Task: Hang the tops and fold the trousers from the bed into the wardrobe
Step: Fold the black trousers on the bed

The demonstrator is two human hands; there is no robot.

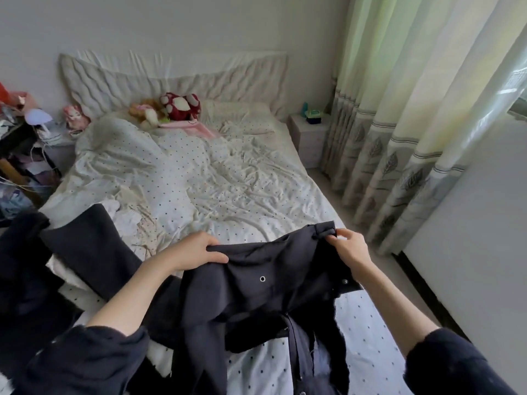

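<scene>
Far beyond the hands, plush toys (174, 108) heaped against a quilted headboard (171, 78). Beyond and right: white nightstand (309, 138) bearing a teal box (312, 116), leaf-patterned curtains (399, 143). Far left, a cluttered shelf (20, 155).

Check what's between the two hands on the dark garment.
Head view: only the dark garment spans between the left hand and right hand, sagging, with a metal snap in the middle. Behind the stretch, the dotted sheet.

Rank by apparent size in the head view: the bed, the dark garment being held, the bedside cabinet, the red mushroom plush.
1. bed
2. dark garment, though being close to the camera enlarges it
3. bedside cabinet
4. red mushroom plush; it looks only slightly smaller than the cabinet, so that order is unsure
</scene>
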